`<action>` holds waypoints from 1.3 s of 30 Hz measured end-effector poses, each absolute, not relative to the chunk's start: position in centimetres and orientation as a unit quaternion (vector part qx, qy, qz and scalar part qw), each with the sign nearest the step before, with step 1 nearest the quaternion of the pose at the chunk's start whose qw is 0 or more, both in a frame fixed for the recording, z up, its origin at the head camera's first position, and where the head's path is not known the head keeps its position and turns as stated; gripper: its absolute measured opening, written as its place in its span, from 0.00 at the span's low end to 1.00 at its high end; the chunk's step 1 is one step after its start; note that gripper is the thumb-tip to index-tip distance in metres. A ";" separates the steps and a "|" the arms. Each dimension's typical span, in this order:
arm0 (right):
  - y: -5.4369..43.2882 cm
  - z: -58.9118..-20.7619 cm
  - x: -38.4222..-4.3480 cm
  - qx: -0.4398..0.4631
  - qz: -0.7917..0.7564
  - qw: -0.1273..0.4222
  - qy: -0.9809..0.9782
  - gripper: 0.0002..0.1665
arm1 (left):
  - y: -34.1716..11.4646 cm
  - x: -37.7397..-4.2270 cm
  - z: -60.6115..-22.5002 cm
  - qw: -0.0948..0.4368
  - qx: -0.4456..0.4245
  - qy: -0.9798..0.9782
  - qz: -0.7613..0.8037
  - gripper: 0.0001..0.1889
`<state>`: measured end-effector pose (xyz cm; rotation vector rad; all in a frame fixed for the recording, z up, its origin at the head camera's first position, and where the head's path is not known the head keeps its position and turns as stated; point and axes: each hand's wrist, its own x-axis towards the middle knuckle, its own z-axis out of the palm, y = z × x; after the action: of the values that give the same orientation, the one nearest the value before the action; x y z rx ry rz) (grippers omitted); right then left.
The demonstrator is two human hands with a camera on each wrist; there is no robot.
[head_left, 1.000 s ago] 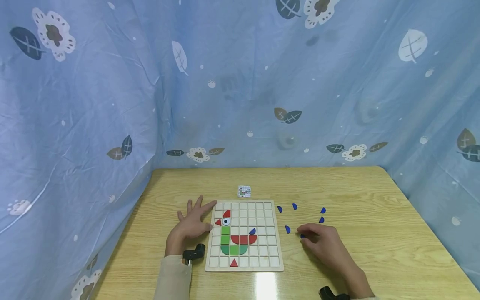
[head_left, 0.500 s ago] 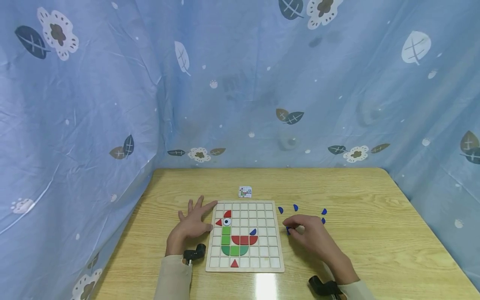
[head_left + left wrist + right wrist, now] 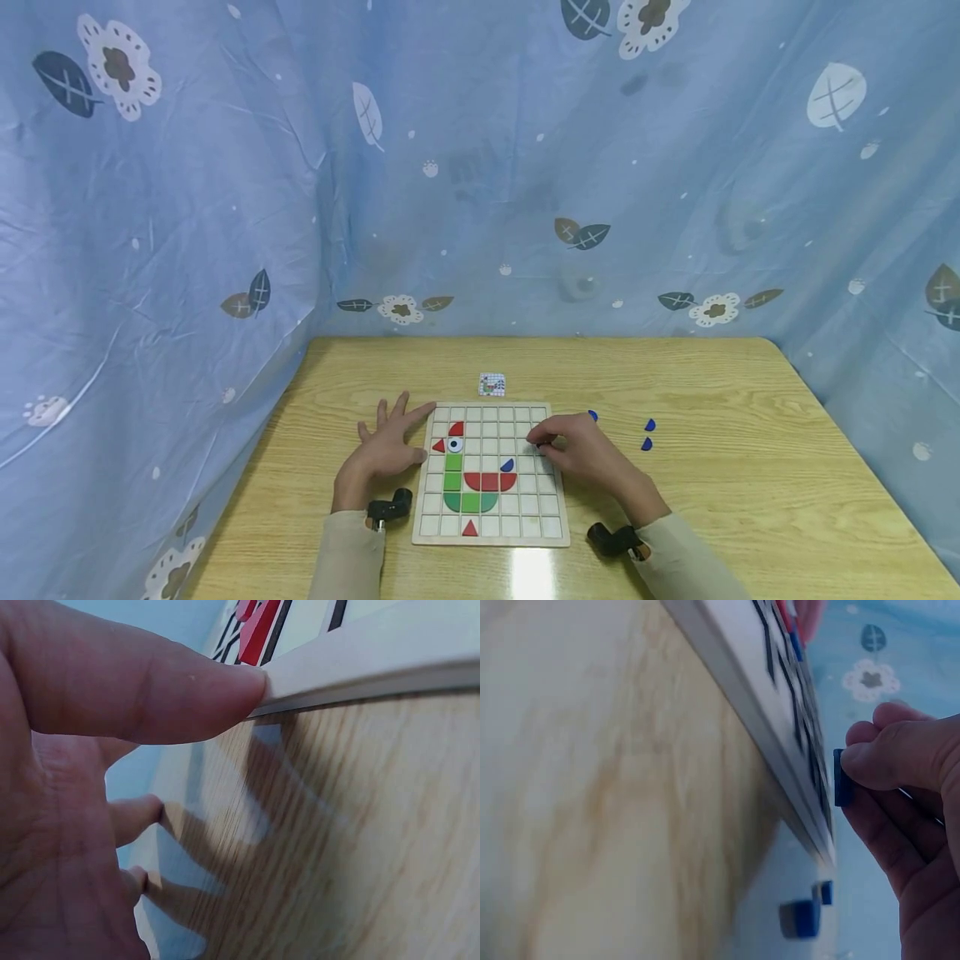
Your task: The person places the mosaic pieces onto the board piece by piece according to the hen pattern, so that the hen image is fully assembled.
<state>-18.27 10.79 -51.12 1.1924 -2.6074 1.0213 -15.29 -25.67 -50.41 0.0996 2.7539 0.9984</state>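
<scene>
My right hand hovers over the right side of the white grid board. Between thumb and fingers it pinches a small blue round-edged piece, mostly hidden by the hand in the head view. At the board's left edge, my left hand rests with fingers spread; its thumb touches the wooden rim. Shapes on the board form a bird: a red quarter circle, an eye tile, green squares, a red row and a blue piece.
Two blue pieces lie far right on the wooden table, the upper blue piece above the lower blue piece. Another blue piece shows just behind the right hand. A small pattern card lies beyond the board.
My right hand has moved left from the table to above the board, carrying the blue piece, and now covers some table pieces. My left hand has stayed put.
</scene>
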 end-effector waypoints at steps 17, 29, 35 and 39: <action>8.0 -51.3 -18.8 0.413 0.289 0.002 -0.864 0.14 | -25.7 -15.4 -50.6 0.103 0.036 0.935 0.338 0.45; 8.0 -51.3 -18.6 0.406 0.276 0.008 -0.871 0.15 | -25.8 -15.4 -50.7 0.106 0.036 0.936 0.335 0.45; 8.1 -51.4 -18.7 0.411 0.269 0.005 -0.871 0.15 | -25.7 -15.4 -50.6 0.104 0.033 0.936 0.336 0.45; 8.2 -51.3 -18.6 0.409 0.273 0.006 -0.871 0.15 | -25.7 -15.5 -50.6 0.105 0.033 0.937 0.333 0.45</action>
<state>-18.63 8.22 -51.34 1.2803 -2.7253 0.8540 -15.46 -25.71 -50.55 0.0987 2.7607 0.9815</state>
